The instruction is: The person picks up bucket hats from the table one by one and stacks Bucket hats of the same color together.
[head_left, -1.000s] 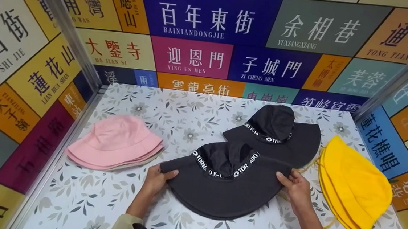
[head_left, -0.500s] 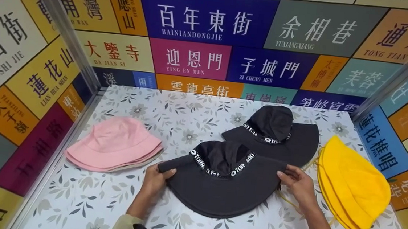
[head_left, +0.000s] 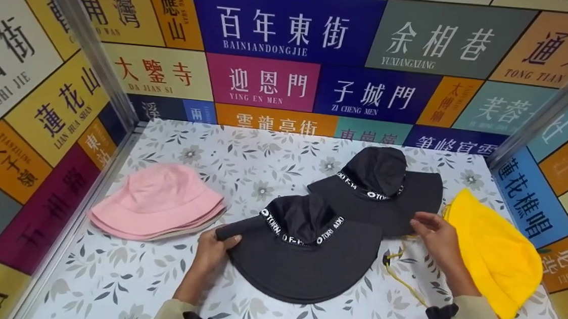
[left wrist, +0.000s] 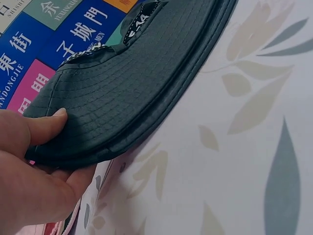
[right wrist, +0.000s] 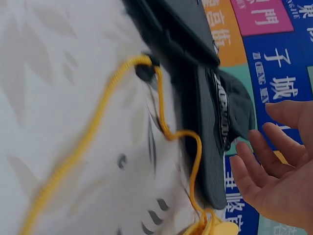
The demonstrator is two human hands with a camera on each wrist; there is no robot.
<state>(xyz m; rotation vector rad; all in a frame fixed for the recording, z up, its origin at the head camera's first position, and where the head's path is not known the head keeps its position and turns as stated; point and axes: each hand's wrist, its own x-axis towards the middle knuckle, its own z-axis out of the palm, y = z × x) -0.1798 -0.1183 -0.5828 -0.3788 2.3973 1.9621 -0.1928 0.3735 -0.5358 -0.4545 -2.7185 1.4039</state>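
Observation:
My left hand (head_left: 212, 249) pinches the left brim edge of the nearer black bucket hat (head_left: 306, 267), thumb on top and fingers beneath, as the left wrist view also shows. That hat's wide brim looks doubled along its front edge, and white lettering runs round its band. Behind it and to the right lies a second black bucket hat (head_left: 379, 207) of the same kind. Over this hat's right brim edge is my right hand (head_left: 439, 237), holding nothing, its fingers loosely bent and apart in the right wrist view. A yellow cord (right wrist: 93, 127) with a black toggle lies below that hand.
Yellow bucket hats (head_left: 502, 258), one nested in another, lie at the right, partly behind my right forearm. Stacked pink hats (head_left: 159, 200) sit at the left. The floral-patterned tabletop (head_left: 117, 278) is bounded by colourful lettered panels (head_left: 284, 25) at the back and sides.
My right hand has let go of the nearer black hat's right brim and moved right and up. The brim's right side has drawn inward, while the left hand keeps its grip.

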